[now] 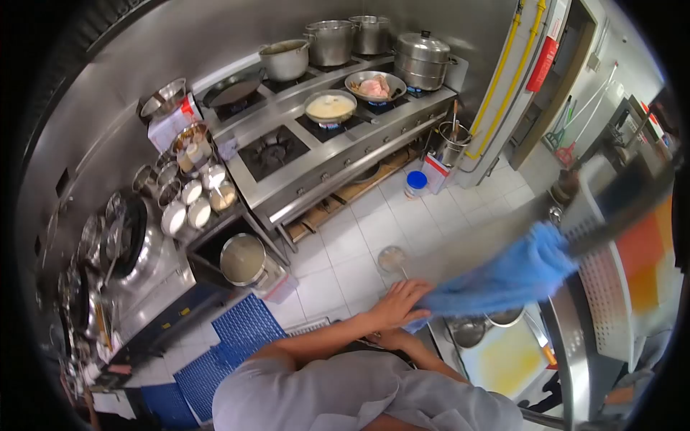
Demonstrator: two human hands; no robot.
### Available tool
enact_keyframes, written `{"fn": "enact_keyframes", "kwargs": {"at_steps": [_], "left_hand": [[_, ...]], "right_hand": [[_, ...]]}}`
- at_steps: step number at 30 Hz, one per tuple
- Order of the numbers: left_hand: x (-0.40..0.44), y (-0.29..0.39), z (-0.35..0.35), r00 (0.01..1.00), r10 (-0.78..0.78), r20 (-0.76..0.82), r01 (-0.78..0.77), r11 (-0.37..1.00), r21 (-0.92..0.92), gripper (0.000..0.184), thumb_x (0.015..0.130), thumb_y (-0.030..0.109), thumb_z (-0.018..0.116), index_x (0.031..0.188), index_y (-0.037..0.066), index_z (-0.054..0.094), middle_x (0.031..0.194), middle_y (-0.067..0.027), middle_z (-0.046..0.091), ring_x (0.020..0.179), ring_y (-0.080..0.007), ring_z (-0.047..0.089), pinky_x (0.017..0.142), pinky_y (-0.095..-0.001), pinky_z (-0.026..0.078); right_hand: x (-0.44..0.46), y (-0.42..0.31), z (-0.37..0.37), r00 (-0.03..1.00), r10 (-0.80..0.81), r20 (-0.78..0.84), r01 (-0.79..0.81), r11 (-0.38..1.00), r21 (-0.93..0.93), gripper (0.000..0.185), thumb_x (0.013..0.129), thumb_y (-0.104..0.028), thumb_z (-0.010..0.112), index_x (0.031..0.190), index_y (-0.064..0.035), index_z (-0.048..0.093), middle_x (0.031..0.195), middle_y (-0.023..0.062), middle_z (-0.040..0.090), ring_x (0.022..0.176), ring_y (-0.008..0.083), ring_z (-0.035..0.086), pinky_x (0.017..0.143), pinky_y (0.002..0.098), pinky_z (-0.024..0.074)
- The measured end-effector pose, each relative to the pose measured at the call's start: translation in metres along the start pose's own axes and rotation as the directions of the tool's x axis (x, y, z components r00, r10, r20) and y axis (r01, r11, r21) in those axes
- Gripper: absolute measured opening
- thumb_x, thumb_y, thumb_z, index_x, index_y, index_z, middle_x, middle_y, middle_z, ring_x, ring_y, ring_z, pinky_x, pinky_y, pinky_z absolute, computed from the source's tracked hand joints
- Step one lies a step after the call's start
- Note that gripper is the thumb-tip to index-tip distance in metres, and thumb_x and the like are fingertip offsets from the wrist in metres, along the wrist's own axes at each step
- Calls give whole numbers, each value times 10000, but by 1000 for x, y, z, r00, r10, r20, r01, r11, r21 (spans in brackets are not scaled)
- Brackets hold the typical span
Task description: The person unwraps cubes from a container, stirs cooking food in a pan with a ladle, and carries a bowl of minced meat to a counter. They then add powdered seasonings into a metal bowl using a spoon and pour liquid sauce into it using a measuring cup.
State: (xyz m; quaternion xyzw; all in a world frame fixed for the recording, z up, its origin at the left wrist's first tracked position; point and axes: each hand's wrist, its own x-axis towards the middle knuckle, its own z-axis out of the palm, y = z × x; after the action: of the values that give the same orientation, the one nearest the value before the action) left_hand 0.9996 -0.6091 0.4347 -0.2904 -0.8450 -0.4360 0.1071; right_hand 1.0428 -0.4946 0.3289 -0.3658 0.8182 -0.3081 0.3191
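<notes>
A blue cloth [503,273] stretches out to the right of my hands, its folds partly blurred by motion. My left hand [400,304] is at its near end, the fingers bent over the fabric. Just below, close to my body, is my right hand [388,337]; its fingers are mostly hidden by the left wrist. Past the hands, a round ladle-like thing [392,259] shows above the floor. Beneath the cloth's lower edge lie a small metal pot [468,332] and a cutting board [507,359] with a yellow stain.
Ahead stands a stove [316,154] with lit burners, a pan of pale liquid [330,107] and a pan with pink meat [374,87]. Seasoning containers [199,212] and a large pot [243,260] are at left. A white perforated basket [602,287] stands right; a blue-lidded tub [415,184] sits on the floor.
</notes>
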Motion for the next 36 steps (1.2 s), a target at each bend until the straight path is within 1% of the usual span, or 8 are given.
{"fn": "enact_keyframes", "kwargs": {"at_steps": [2,3,5,11,15,21,27,36], "left_hand": [[-25,-33,-39,979,-144,141,145,989,6,545,937,401,579,1356,79,447,1358,-172,408,1228,-364,455,1042,-418,363],[-35,-55,-57,978,-144,153,142,990,21,545,937,401,579,1356,79,447,1358,-172,408,1228,-364,455,1042,-418,363],[-51,-97,-84,954,-297,30,298,947,-121,516,942,382,580,1337,72,463,1328,-167,440,1195,-374,483,1007,-416,401],[-62,-206,-164,784,-617,-71,619,785,23,409,927,340,615,1217,59,548,1219,-169,536,1119,-351,551,951,-407,443],[-26,-220,-207,688,-710,-150,720,693,24,352,926,323,622,1153,54,608,1129,-158,604,1006,-325,618,819,-401,497],[37,-263,-214,646,-749,-145,748,660,-77,283,918,258,644,1116,57,649,1095,-139,649,909,-246,667,686,-339,517],[131,-335,-206,821,-557,128,566,823,-50,234,910,212,652,1087,60,665,997,-124,672,878,-233,666,737,-330,515],[297,-421,-198,810,-391,437,569,704,-425,250,957,125,592,1168,-8,609,1075,-75,658,994,-138,608,903,-275,456]], "right_hand": [[62,2,3,848,-208,-488,257,966,35,339,886,-256,612,1173,-77,627,1080,210,667,1058,385,610,915,439,470],[88,-2,-7,840,-212,-500,268,962,43,339,886,-256,612,1173,-77,627,1080,210,667,1058,385,610,915,439,470],[126,-3,-33,993,63,-99,-55,995,86,296,901,-266,591,1137,-95,642,1051,189,682,1016,347,638,903,443,481],[266,93,-38,861,360,361,-472,829,299,336,850,-344,613,1066,-92,664,945,142,704,831,303,681,782,403,527],[350,184,-35,931,294,218,-210,917,-340,338,807,-350,572,928,-78,731,990,196,691,938,366,667,842,462,525],[407,264,-101,870,473,140,-442,874,-203,376,785,-271,608,1023,7,694,1152,235,640,1087,384,616,925,450,505],[411,320,-177,805,593,4,-591,803,-75,464,837,-303,528,1171,3,627,1237,237,595,1167,391,561,993,483,448],[331,339,-238,387,874,-293,-766,482,426,328,771,-205,552,947,25,706,1038,233,671,1004,387,644,887,467,502]]}}
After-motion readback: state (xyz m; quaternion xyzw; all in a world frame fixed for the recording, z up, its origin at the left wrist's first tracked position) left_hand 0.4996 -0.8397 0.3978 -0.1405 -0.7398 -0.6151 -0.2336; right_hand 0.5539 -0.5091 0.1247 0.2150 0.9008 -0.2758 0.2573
